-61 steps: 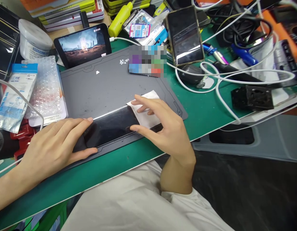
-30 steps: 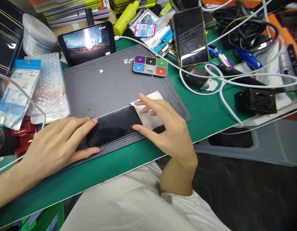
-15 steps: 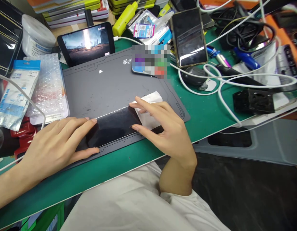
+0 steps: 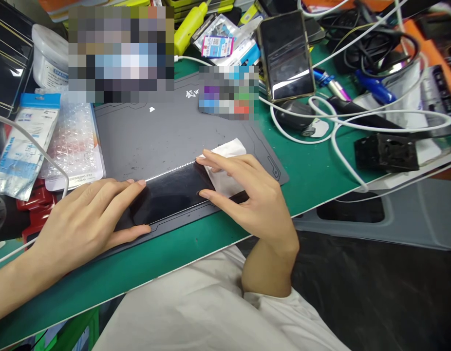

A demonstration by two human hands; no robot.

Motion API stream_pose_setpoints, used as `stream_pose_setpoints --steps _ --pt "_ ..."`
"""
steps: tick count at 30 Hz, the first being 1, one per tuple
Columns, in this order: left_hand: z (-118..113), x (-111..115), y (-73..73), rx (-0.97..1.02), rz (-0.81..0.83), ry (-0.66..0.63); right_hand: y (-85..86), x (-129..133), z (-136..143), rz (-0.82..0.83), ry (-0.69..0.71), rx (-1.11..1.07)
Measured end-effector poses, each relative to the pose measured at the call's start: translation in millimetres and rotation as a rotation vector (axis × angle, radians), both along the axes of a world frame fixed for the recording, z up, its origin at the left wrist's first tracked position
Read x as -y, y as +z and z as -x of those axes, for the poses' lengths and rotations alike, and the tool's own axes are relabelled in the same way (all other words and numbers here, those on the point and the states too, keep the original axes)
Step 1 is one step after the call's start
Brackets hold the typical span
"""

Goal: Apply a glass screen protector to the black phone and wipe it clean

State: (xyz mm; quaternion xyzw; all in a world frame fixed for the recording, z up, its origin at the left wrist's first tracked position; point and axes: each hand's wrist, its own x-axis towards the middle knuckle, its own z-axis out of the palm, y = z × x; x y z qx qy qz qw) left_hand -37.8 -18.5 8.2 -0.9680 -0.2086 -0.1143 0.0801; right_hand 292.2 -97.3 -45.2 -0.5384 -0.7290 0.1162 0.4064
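Observation:
A dark, glossy phone-like panel (image 4: 174,191) lies flat on the grey mat (image 4: 138,141), near the table's front edge. My left hand (image 4: 94,214) rests over its left end, with the fingers at the far edge and the thumb along the near edge. At the right end, my right hand (image 4: 247,190) spans the panel with fingertips on the far corner and the thumb at the near corner. Both hands grip it by its long edges. Under my right hand, a white sheet or cloth (image 4: 234,146) lies partly hidden beside the panel.
A phone (image 4: 287,56) lies at the back right, near white cables (image 4: 335,122) and a black block (image 4: 386,153). On the left are a bubble-wrapped packet (image 4: 72,136), a blue-white pouch (image 4: 26,141) and a white tub (image 4: 50,56). A yellow bottle (image 4: 191,27) lies behind.
Both hands and the panel stay practically where they were. The propped phone at the back left is now covered by pixelation.

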Motion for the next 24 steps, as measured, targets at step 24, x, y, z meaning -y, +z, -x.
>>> stream_pose_setpoints --steps 24 --pt "0.5 1.5 -1.6 -0.020 0.007 0.018 1.3 1.8 -0.8 0.060 -0.005 -0.023"
